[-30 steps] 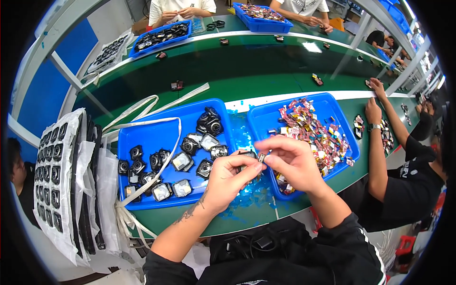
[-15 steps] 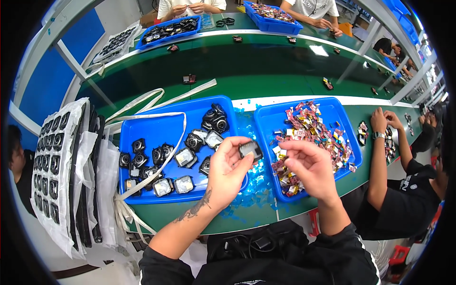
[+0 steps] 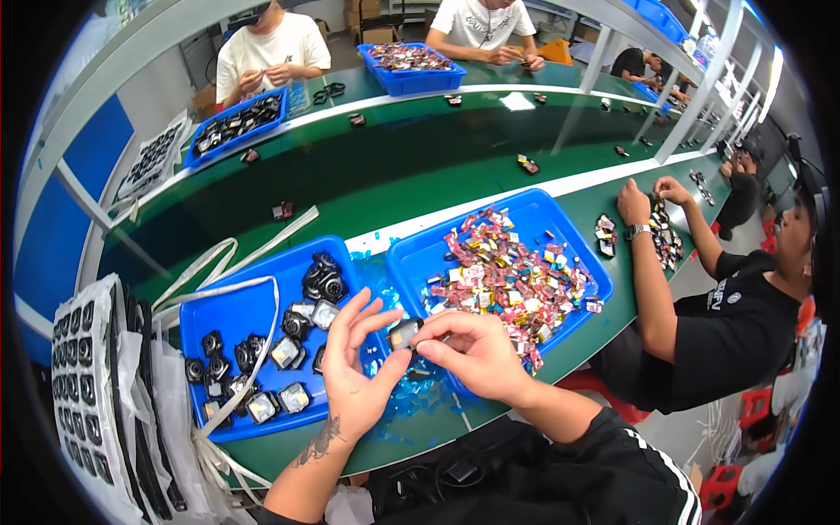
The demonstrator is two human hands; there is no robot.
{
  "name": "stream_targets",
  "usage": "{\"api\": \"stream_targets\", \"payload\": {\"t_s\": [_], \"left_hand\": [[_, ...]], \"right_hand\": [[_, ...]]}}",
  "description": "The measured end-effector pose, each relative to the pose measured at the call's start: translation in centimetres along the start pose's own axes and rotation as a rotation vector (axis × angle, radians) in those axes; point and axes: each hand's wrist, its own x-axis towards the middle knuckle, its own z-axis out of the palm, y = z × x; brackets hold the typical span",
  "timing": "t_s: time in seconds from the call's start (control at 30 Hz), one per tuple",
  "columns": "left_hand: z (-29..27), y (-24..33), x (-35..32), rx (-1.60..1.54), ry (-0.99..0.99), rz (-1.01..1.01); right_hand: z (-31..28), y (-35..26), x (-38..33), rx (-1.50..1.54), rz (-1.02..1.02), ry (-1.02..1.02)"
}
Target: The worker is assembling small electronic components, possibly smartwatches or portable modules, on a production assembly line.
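Note:
A small black square watch case (image 3: 404, 334) with a pale face is held up between my hands, over the gap between two blue trays. My left hand (image 3: 359, 363) has its thumb and index finger at the case's edges, with the other fingers stretched upward. The thumb and index finger of my right hand (image 3: 472, 350) pinch the case's right side. More black watch cases lie in the left blue tray (image 3: 206, 306), some showing pale faces. Small pink, yellow and white parts are heaped in the right blue tray (image 3: 591, 249).
Blue film scraps (image 3: 411, 394) litter the green bench between the trays. White straps (image 3: 276, 297) cross the left tray. Stacked trays of black cases (image 3: 79, 367) stand at far left. A co-worker in black (image 3: 700, 306) sits at right; others work across the green belt (image 3: 394, 166).
My right hand has moved in from above the parts tray and now pinches the watch case. My left fingers have spread upward. The head view has turned to the right.

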Motion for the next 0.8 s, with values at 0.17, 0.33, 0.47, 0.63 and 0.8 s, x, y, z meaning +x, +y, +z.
{"api": "stream_targets", "payload": {"t_s": [0.17, 0.33, 0.47, 0.63, 0.8], "left_hand": [[-0.4, -0.4, -0.4, 0.112, -0.224, 0.055], [1.1, 0.5, 0.7, -0.729, -0.136, -0.118], [0.5, 0.6, 1.2, -0.608, -0.042, -0.089], [-0.7, -0.5, 0.5, 0.103, -0.273, 0.243], [0.5, -1.2, -0.7, 0.036, -0.18, 0.141]], "right_hand": [[0.7, 0.6, 0.3, 0.472, 0.132, 0.095], [-1.0, 0.5, -0.5, 0.503, -0.002, 0.274], [-1.9, 0.1, -1.2, 0.528, -0.042, 0.328], [-1.0, 0.2, -1.6, 0.418, -0.059, 0.245], [0.2, 0.8, -1.6, 0.416, 0.024, 0.151]]}}
